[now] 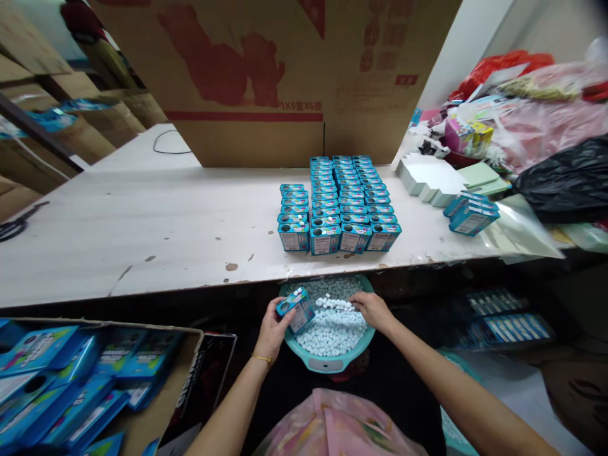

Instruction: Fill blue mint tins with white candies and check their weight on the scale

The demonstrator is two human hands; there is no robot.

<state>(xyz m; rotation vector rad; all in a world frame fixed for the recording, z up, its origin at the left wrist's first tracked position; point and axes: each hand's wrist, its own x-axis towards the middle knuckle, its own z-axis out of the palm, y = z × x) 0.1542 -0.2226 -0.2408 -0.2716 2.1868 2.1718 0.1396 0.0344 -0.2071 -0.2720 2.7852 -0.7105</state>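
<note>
My left hand [270, 329] is closed round a small blue box [300, 310], which it holds tilted over the left side of a teal basin [323, 363]. A few white pellets lie on the box's top. Small white pellets [327, 339] fill much of the basin. At its right rim my right hand [372, 309] is closed, fingertips together, beside a raised, brighter heap of pellets [335, 304]. Whatever the fingers grip under that heap is hidden. Upright blue boxes [355, 237] stand in several rows on the white table just beyond the basin.
A large cardboard carton [285, 139] stands at the table's back. More blue boxes [472, 215] and white card stacks [430, 174] sit to the right, near a black plastic bag [570, 180]. An open carton [190, 354] of blue boxes is at lower left.
</note>
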